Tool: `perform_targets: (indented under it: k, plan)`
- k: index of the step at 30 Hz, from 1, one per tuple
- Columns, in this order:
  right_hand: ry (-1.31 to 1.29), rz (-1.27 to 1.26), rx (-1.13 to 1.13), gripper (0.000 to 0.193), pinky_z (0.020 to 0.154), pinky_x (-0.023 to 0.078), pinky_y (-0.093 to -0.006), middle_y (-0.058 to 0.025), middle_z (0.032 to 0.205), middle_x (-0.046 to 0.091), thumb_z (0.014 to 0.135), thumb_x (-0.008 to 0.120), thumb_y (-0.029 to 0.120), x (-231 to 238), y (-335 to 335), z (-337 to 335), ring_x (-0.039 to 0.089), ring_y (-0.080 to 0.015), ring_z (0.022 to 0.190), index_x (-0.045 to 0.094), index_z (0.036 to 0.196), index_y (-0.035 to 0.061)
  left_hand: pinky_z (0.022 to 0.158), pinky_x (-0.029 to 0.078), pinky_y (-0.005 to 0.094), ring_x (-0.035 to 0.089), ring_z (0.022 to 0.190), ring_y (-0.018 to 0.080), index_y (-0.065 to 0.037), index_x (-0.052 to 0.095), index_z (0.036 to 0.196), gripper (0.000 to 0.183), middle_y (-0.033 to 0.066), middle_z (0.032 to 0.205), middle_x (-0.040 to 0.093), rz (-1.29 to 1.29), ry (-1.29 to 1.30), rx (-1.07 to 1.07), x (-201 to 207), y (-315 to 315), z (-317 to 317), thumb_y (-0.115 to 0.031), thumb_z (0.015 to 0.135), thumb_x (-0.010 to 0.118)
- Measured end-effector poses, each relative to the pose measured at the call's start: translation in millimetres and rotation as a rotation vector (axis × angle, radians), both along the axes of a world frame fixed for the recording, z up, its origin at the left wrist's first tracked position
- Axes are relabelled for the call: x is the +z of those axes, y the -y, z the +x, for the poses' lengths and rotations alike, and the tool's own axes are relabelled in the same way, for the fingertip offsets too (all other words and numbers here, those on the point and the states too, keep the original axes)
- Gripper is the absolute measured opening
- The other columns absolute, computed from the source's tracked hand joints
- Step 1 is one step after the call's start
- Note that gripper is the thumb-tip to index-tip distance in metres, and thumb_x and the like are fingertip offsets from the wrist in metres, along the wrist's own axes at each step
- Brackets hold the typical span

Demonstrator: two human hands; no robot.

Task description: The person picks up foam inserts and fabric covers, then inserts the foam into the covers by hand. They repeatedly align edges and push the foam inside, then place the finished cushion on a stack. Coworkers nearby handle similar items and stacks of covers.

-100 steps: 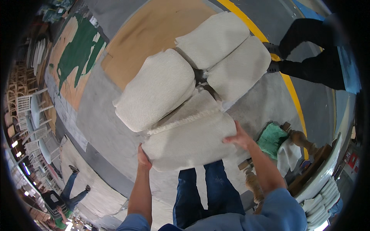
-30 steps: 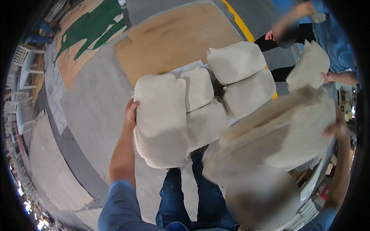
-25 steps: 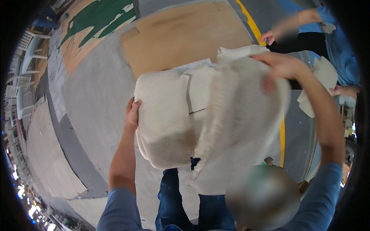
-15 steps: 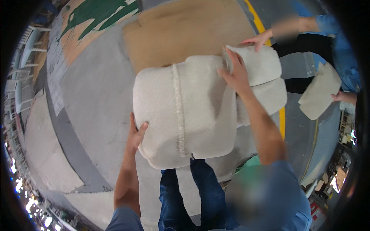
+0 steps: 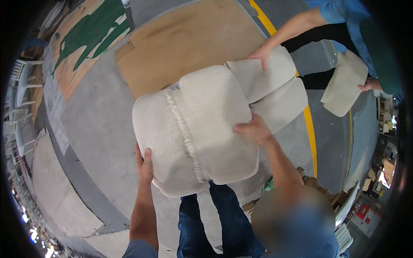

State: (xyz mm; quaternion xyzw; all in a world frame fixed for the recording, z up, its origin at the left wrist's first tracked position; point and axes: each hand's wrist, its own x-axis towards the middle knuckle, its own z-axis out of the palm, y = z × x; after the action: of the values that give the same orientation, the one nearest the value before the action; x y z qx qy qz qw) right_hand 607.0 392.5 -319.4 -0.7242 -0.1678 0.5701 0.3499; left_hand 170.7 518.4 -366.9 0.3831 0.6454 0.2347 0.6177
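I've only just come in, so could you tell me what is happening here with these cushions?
The person holds a stack of cream cushions at chest height: the left hand grips its lower left edge and the right hand lies flat on the top cushion. A co-worker's hand rests on the far cushion, while that co-worker's other hand holds a separate cushion over the grey floor.

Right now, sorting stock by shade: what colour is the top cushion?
Off-white cushion, seen in the head view.
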Motion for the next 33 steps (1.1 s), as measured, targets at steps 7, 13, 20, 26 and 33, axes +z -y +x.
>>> perform_targets:
  k: [7, 13, 20, 26, 33]
  plan:
    - [0.173, -0.131, -0.031, 0.105, 0.124, 0.034, -0.0486, -0.0240, 0.159, 0.047, 0.078, 0.087, 0.025, -24.2, -7.7, 5.2, 0.045, -0.0377, 0.148, 0.031, 0.162, -0.0018, 0.115, 0.043, 0.0399, 0.055, 0.135, 0.0274, -0.003, 0.042, 0.161, 0.080, 0.0171, 0.151, 0.057, -0.053, 0.052, 0.243, -10.3, 17.1, 17.0, -0.036, 0.098, 0.079]
    - [0.178, -0.031, 0.090, 0.102, 0.125, 0.034, -0.0490, -0.0216, 0.162, 0.045, 0.083, 0.085, 0.030, -15.5, -10.0, 4.0, 0.043, -0.0378, 0.150, 0.030, 0.164, 0.0020, 0.110, 0.046, 0.0368, 0.059, 0.128, 0.0223, -0.002, 0.053, 0.153, 0.067, 0.0117, 0.141, 0.065, -0.011, 0.073, 0.233, -25.6, 38.1, 19.0, -0.039, 0.101, 0.074]
    - [0.186, -0.192, 0.065, 0.092, 0.126, 0.031, -0.0485, -0.0208, 0.163, 0.044, 0.092, 0.077, 0.032, -31.2, -12.2, -18.8, 0.042, -0.0359, 0.151, 0.029, 0.164, 0.0026, 0.113, 0.044, 0.0363, 0.058, 0.131, 0.0206, -0.003, 0.050, 0.155, 0.069, 0.0107, 0.142, 0.064, -0.005, 0.094, 0.017, -24.2, 23.0, -2.7, -0.039, 0.101, 0.074]
    - [0.221, -0.165, 0.019, 0.100, 0.126, 0.030, -0.0498, -0.0210, 0.164, 0.043, 0.092, 0.078, 0.046, -31.7, 1.0, -10.2, 0.038, -0.0359, 0.154, 0.027, 0.166, 0.0037, 0.122, 0.035, 0.0444, 0.041, 0.150, 0.0303, -0.016, 0.025, 0.169, 0.091, 0.0156, 0.164, 0.042, -0.107, -0.015, -0.160, 18.8, -30.9, 13.9, -0.048, 0.099, 0.074]
    - [0.307, 0.039, -0.048, 0.093, 0.124, 0.035, -0.0510, -0.0223, 0.162, 0.046, 0.097, 0.066, 0.062, -44.0, -15.7, -20.3, 0.042, -0.0385, 0.151, 0.033, 0.165, 0.0070, 0.122, 0.035, 0.0428, 0.041, 0.149, 0.0297, -0.019, 0.024, 0.169, 0.090, 0.0169, 0.165, 0.040, 0.148, -0.079, -0.253, 5.0, -128.0, 75.3, -0.053, 0.099, 0.071]
